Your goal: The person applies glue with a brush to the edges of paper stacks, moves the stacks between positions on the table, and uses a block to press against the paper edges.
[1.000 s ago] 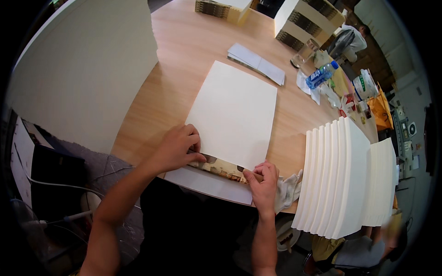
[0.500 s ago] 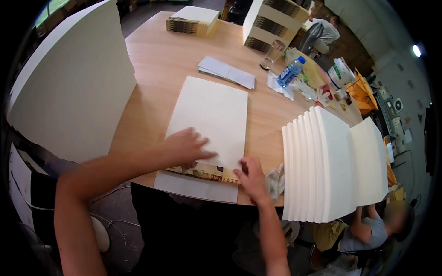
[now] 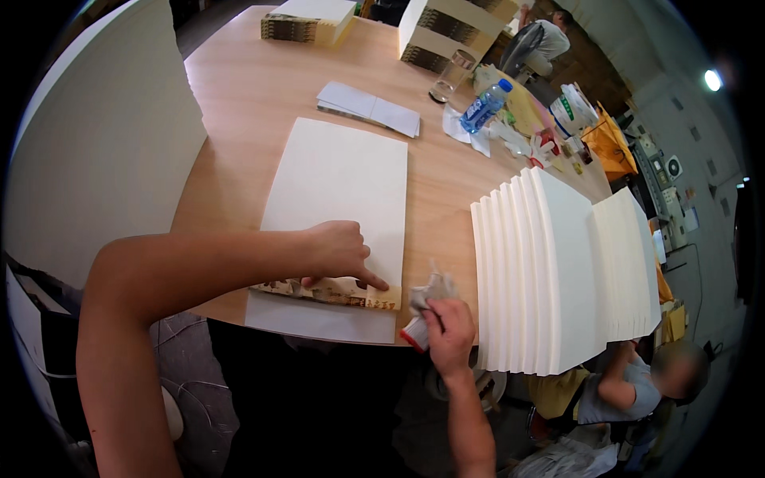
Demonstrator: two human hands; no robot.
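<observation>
A large cream-white sheet or block [image 3: 339,179] lies before me, with a printed brown picture strip [image 3: 343,293] along its near edge. Beneath that strip, a pale grey-white sheet [image 3: 319,320] reaches the table's front edge. My left hand [image 3: 339,251] rests across the white surface, its index finger stretched onto the strip's right end and its other fingers partly curled; it holds nothing. Just to the right, my right hand [image 3: 452,328] grips a crumpled greyish cloth [image 3: 430,291], blurred by motion. A red-edged white item [image 3: 414,333] shows beside that hand, partly hidden.
Fanned thick white page blocks [image 3: 534,279] stand at right; a tall white stack [image 3: 96,135] stands at left. Beyond lie folded papers [image 3: 370,109], a glass [image 3: 453,77], a water bottle [image 3: 487,107] and printed book blocks [image 3: 307,22]. A seated person [image 3: 617,390] is at lower right.
My right hand has left the sheet's corner and taken up the cloth from the table's front edge. My left index finger now presses the strip's right end. The whole view has shifted slightly.
</observation>
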